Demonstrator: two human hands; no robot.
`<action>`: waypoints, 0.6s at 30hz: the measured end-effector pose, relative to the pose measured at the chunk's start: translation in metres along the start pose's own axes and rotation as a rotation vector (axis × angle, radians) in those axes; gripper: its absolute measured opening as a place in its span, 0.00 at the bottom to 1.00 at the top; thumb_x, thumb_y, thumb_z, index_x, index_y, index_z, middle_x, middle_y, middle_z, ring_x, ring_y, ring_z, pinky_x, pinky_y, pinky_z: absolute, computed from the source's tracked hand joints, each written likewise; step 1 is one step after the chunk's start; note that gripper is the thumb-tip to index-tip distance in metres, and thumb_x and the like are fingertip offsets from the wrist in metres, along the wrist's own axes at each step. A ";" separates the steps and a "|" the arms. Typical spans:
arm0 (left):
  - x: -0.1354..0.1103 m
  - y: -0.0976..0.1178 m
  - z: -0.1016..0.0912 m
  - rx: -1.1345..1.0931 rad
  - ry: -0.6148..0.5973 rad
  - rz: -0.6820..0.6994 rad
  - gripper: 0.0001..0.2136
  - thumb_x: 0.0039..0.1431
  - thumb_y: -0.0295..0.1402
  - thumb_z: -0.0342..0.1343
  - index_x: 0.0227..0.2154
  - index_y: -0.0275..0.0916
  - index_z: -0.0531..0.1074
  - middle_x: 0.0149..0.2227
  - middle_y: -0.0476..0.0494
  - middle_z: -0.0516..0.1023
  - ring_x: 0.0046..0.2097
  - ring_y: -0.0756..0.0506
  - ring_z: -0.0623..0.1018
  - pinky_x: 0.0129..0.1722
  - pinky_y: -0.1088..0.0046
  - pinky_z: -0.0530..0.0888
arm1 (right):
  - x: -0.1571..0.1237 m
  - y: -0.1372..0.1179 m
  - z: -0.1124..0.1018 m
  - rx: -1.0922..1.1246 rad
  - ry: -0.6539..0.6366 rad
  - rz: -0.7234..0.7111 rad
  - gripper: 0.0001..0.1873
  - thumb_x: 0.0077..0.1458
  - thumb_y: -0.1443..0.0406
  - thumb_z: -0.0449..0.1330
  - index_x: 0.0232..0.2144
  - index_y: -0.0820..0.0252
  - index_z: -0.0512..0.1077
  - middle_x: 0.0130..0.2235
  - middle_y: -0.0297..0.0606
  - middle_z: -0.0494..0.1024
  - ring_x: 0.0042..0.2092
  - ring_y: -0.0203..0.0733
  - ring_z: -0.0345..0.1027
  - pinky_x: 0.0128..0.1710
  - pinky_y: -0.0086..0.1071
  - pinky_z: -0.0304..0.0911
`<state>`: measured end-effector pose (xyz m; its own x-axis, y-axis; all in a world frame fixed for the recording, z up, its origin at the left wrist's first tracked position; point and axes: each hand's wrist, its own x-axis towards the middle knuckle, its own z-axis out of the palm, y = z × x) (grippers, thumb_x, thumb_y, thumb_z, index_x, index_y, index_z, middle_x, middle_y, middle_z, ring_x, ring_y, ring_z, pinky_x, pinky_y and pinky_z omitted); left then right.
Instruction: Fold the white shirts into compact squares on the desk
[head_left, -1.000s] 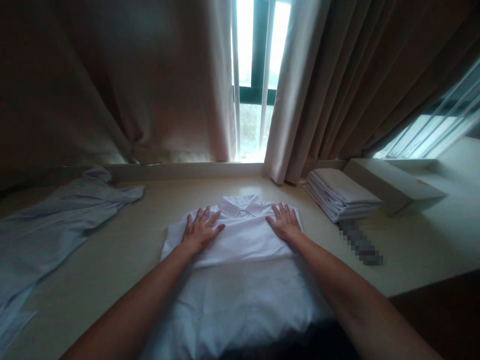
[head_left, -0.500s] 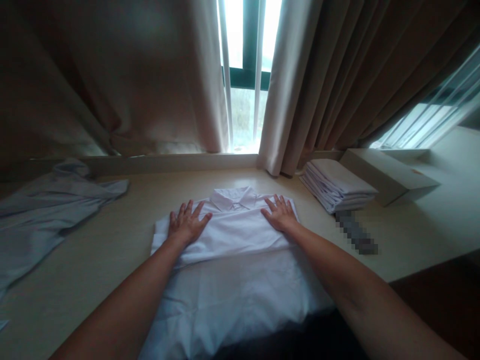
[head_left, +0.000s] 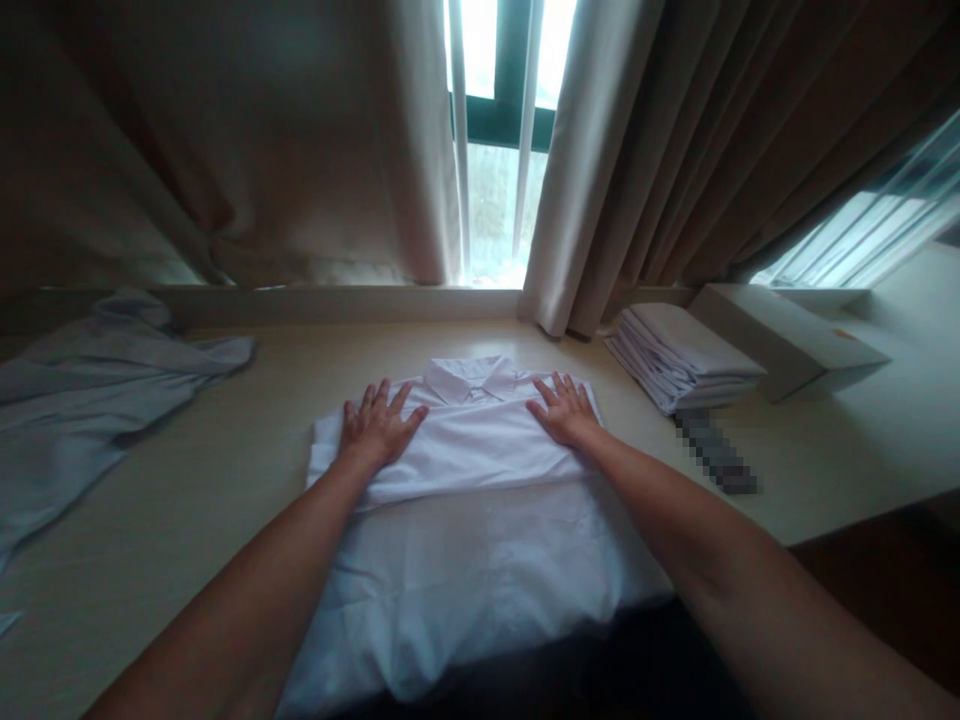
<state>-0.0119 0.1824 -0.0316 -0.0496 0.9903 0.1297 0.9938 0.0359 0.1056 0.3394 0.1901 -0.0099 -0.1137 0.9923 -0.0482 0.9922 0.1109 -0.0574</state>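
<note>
A white collared shirt lies on the pale tabletop, partly folded, its collar toward the window. Its lower part spreads toward me and hangs at the table's near edge. My left hand rests flat on the left side of the folded part, fingers spread. On the right side, just beyond the collar, my right hand also lies flat with its fingers apart. Neither hand grips the cloth.
A stack of folded white cloth sits at the right beside a pale box. Near the stack lies a dark, pixelated object. A crumpled light garment covers the far left. Curtains hang behind the table.
The whole view has shifted slightly, so the table and shirt appear a little higher. Both hands stay flat on the shirt in nearly the same places.
</note>
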 end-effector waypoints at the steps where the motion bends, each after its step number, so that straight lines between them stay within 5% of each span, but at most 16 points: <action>1: -0.002 0.002 -0.004 0.001 0.027 -0.005 0.34 0.60 0.58 0.32 0.65 0.48 0.50 0.68 0.39 0.50 0.68 0.35 0.49 0.63 0.45 0.47 | 0.000 0.000 0.001 0.007 0.008 -0.001 0.39 0.59 0.38 0.32 0.67 0.42 0.42 0.70 0.36 0.38 0.69 0.50 0.28 0.64 0.50 0.25; 5: -0.023 0.014 -0.028 0.039 0.183 0.089 0.33 0.63 0.51 0.34 0.65 0.36 0.52 0.68 0.35 0.50 0.69 0.37 0.47 0.65 0.50 0.43 | 0.000 0.001 0.003 0.013 0.036 0.001 0.38 0.59 0.38 0.32 0.67 0.41 0.42 0.70 0.36 0.39 0.69 0.50 0.29 0.64 0.51 0.26; 9: -0.076 0.016 -0.042 0.069 0.126 0.280 0.31 0.61 0.54 0.39 0.65 0.48 0.53 0.69 0.44 0.48 0.69 0.36 0.44 0.64 0.48 0.41 | 0.001 0.002 0.005 0.005 0.035 -0.004 0.39 0.59 0.38 0.33 0.67 0.43 0.43 0.70 0.37 0.39 0.69 0.51 0.29 0.64 0.51 0.26; 14: -0.142 -0.004 -0.029 0.095 -0.006 0.153 0.34 0.59 0.57 0.38 0.65 0.51 0.50 0.69 0.44 0.48 0.69 0.35 0.45 0.64 0.45 0.41 | 0.001 0.003 0.009 0.027 0.063 -0.010 0.38 0.59 0.39 0.34 0.66 0.42 0.46 0.69 0.39 0.43 0.69 0.52 0.32 0.64 0.52 0.27; 18: -0.154 -0.008 -0.025 0.102 0.010 0.099 0.35 0.59 0.58 0.37 0.66 0.49 0.47 0.69 0.43 0.47 0.69 0.36 0.44 0.64 0.47 0.41 | -0.001 0.001 -0.001 0.027 0.070 -0.003 0.37 0.60 0.41 0.37 0.66 0.47 0.48 0.69 0.41 0.43 0.69 0.53 0.33 0.64 0.53 0.28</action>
<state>-0.0150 0.0265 -0.0280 0.0492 0.9883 0.1441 0.9988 -0.0485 -0.0089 0.3409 0.1889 -0.0085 -0.1113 0.9935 0.0222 0.9900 0.1128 -0.0841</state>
